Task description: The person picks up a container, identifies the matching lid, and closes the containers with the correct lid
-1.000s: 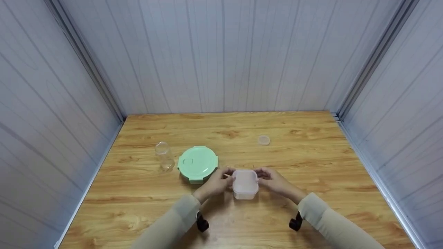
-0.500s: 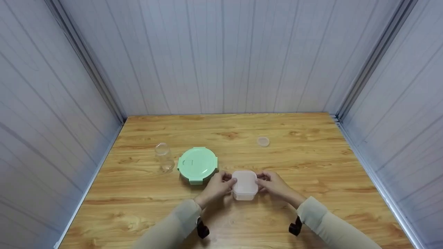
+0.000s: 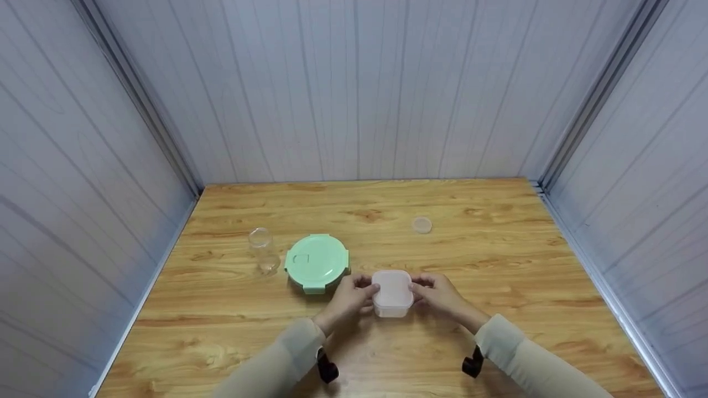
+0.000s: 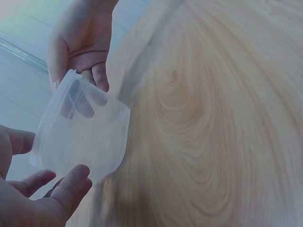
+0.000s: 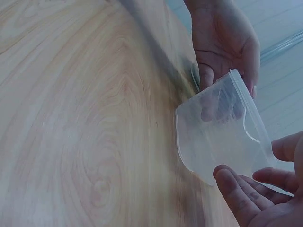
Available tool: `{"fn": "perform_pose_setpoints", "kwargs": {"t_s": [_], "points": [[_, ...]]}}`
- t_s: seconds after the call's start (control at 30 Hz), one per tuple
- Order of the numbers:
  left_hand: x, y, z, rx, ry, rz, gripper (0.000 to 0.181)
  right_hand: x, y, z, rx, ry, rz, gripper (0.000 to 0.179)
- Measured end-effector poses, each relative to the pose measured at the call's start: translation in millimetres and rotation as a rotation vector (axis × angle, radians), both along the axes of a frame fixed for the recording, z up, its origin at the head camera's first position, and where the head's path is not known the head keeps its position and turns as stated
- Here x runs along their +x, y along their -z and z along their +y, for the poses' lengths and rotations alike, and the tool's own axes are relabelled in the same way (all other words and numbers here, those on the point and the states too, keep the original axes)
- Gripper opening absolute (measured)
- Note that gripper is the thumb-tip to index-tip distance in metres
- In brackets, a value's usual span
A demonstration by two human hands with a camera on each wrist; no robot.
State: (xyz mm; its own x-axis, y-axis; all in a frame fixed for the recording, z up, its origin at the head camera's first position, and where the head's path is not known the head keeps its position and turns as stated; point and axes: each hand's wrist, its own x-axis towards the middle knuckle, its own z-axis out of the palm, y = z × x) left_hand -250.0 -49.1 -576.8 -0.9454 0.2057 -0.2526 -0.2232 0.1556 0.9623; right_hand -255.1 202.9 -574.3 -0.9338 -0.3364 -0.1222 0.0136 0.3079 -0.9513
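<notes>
A small translucent plastic food box (image 3: 392, 293), square with rounded corners, sits between both hands in the head view, with a lid on top. My left hand (image 3: 349, 296) grips its left side, thumb at the lid's edge and fingers lower down. On the opposite side my right hand (image 3: 441, 297) holds it the same way. From the left wrist, the box (image 4: 90, 132) looks clear enough to show the far hand's fingers through its wall. The right wrist view shows the box (image 5: 222, 132) with the lid rim facing the wall. Whether its base touches the table is unclear.
Left of the hands stands a round container with a green clip lid (image 3: 316, 262), close to the left fingers. Farther left is a clear glass jar (image 3: 264, 251). A small round translucent lid (image 3: 422, 225) lies farther back on the wooden table (image 3: 475, 249). Panel walls enclose three sides.
My left thumb has shifted from the box's side onto the edge of its lid. Both hands still hold the box in nearly the same place; the other things have stayed put.
</notes>
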Motion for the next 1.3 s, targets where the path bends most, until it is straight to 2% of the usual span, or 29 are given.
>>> {"fn": "perform_pose_setpoints", "kwargs": {"t_s": [0.2,0.33,0.53,0.7,0.83,1.0,1.07,1.3], "points": [[-4.9,-3.4,4.2,0.03,-0.041,-0.013,0.034,-5.0,-5.5,-0.5,-0.022,0.018,0.0,0.039],[-10.3,-5.9,5.8,-0.004,-0.057,0.025,0.034,-10.2,-8.3,-1.1,-0.019,0.034,-0.002,0.042],[-19.0,-11.9,7.9,-0.02,-0.084,0.032,0.043,-19.1,-12.7,-2.4,-0.037,0.04,0.026,0.045],[-27.6,-14.0,11.3,-0.072,-0.101,0.072,0.041,-27.8,-14.3,-5.8,-0.052,0.085,0.008,0.044],[-33.2,-14.3,15.1,-0.077,-0.118,0.111,0.04,-35.5,-13.9,-8.7,-0.043,0.128,-0.002,0.043],[-39.7,-12.5,19.5,-0.056,-0.145,0.091,0.041,-44.9,-12.0,-11.6,-0.026,0.182,-0.009,0.042],[-42.7,-11.5,21.8,-0.03,-0.163,0.063,0.042,-48.1,-11.7,-12.0,-0.014,0.197,-0.003,0.041],[-50.3,-11.4,29.7,0.092,-0.24,-0.021,0.043,-60.8,-7.1,-12.8,0.008,0.18,0.022,0.041]]}}
